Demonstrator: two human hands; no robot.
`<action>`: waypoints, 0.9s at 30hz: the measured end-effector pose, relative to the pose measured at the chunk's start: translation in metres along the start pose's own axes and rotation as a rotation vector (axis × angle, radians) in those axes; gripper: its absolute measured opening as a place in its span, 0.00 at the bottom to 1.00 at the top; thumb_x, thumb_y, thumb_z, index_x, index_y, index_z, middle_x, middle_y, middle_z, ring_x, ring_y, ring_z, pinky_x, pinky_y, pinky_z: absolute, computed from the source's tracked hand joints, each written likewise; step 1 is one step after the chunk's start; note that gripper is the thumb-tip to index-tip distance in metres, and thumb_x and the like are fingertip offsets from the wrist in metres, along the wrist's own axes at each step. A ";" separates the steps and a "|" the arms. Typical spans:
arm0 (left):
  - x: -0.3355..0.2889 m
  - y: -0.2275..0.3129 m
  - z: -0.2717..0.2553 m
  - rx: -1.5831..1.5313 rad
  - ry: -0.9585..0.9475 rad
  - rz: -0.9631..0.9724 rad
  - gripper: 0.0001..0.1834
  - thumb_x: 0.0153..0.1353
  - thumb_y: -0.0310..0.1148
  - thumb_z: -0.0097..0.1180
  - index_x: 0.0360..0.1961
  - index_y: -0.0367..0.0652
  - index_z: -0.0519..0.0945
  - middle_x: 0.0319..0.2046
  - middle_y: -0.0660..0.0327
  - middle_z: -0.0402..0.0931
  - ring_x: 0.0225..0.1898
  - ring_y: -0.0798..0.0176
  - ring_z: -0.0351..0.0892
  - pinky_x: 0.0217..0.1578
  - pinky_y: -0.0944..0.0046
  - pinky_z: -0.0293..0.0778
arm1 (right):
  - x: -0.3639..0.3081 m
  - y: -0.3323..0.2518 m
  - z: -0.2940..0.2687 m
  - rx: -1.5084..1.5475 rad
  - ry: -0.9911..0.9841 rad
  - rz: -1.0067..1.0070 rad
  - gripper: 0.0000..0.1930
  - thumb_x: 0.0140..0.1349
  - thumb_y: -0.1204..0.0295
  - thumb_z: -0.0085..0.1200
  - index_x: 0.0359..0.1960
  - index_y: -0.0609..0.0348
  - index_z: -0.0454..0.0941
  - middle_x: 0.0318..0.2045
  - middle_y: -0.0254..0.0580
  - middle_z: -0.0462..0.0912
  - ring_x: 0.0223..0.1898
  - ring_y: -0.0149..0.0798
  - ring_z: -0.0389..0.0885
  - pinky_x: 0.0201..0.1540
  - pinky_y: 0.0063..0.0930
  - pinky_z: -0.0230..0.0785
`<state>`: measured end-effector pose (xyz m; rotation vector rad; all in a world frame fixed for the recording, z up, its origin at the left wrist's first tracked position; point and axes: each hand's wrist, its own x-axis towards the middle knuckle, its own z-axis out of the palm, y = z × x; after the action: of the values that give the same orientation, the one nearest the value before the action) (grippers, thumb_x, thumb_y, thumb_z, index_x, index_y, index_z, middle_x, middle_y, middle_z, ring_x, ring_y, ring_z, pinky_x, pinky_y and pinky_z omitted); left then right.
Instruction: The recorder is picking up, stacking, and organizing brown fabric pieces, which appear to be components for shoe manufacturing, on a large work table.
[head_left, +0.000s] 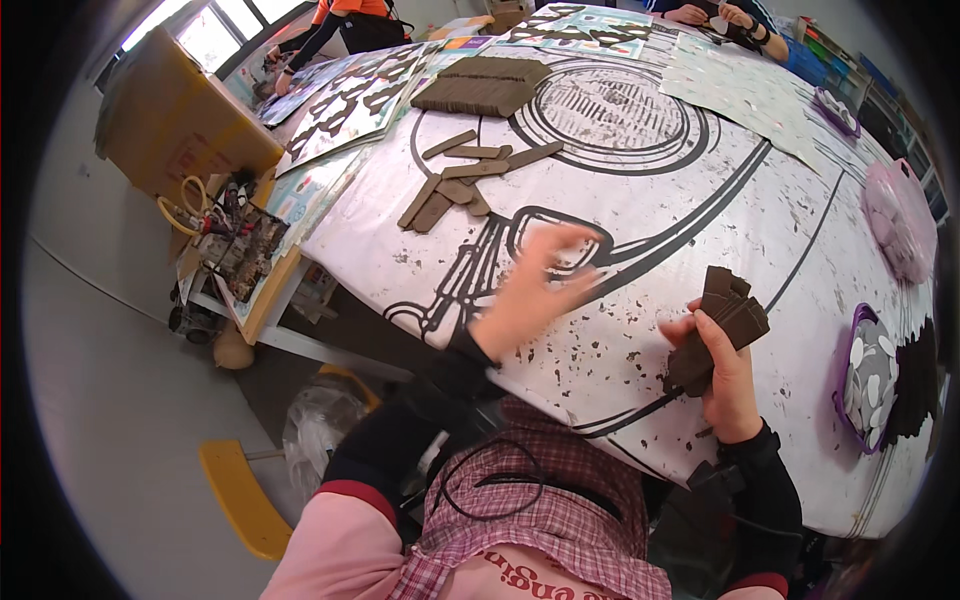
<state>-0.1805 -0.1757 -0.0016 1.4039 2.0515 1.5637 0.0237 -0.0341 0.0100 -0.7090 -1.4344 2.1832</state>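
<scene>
My right hand [727,375] is closed around a fanned stack of flat dark brown strips [735,310], held above the near right part of the table. The thumb presses on the stack's face, and the strips' lower ends stick out beside the palm. Blurred by motion, my left hand [538,290] hovers over the table's printed sheet with fingers apart and nothing visible in it. Beyond it lies a loose heap of similar brown strips [470,178], some overlapping. A neat, tightly packed row of brown strips [480,86] sits farther back.
At the right edge stand a purple basket [852,400] of pale oval pieces, dark strips [915,380] and a pink bag [898,220]. Sheets with dark pieces [365,95] cover the far left. A cardboard box [185,120] stands left. Two people work across the table.
</scene>
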 end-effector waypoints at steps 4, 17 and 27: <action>0.033 -0.085 -0.128 0.714 0.263 -0.043 0.28 0.50 0.42 0.65 0.50 0.39 0.74 0.41 0.52 0.75 0.46 0.53 0.73 0.46 0.59 0.70 | 0.008 0.003 -0.002 0.038 -0.130 0.054 0.17 0.63 0.66 0.51 0.48 0.63 0.67 0.27 0.36 0.76 0.29 0.30 0.75 0.45 0.29 0.71; 0.060 -0.111 -0.196 0.819 -0.267 -0.567 0.28 0.51 0.46 0.64 0.42 0.30 0.75 0.30 0.54 0.77 0.31 0.64 0.79 0.33 0.66 0.77 | 0.009 -0.005 -0.001 -0.049 -0.174 0.071 0.17 0.62 0.67 0.51 0.48 0.65 0.68 0.24 0.34 0.74 0.28 0.28 0.74 0.45 0.31 0.71; 0.045 -0.068 -0.245 0.388 -0.245 -0.779 0.21 0.57 0.37 0.61 0.44 0.31 0.74 0.32 0.57 0.78 0.30 0.66 0.81 0.29 0.66 0.81 | 0.010 -0.007 -0.004 -0.074 -0.227 0.072 0.16 0.62 0.67 0.50 0.48 0.65 0.68 0.25 0.34 0.74 0.29 0.28 0.75 0.45 0.30 0.71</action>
<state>-0.4003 -0.2969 0.0602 0.6637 2.3843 0.6730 0.0187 -0.0227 0.0139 -0.5598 -1.6317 2.3381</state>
